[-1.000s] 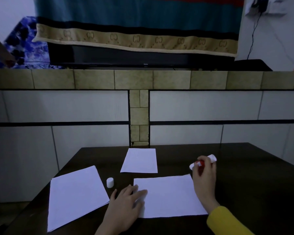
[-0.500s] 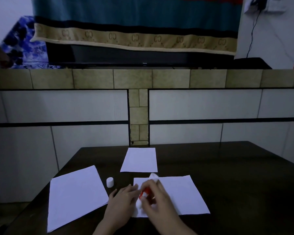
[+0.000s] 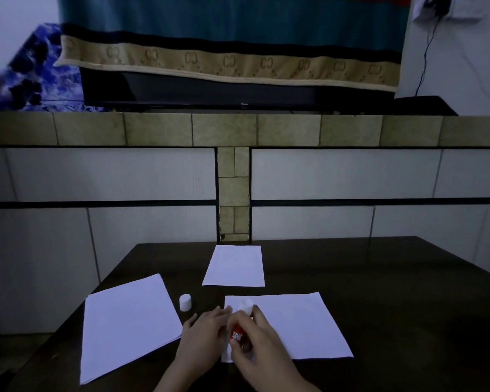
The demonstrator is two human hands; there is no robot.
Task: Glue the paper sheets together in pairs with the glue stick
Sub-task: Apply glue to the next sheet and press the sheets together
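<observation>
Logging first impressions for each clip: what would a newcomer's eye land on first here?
Three white sheets glow against the dark table: the left sheet, the far sheet, and the near sheet. At the near sheet's left edge the right hand grips a red glue stick while the left hand rests flat beside it. A small white cap stands between the sheets.

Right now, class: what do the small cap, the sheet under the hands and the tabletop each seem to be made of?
cap: probably plastic, white, smooth, stubby cylinder.
sheet: thin matte white paper, lying flat.
tabletop: dark, faint sheen; maybe varnished wood or laminate, too dim to tell.
</observation>
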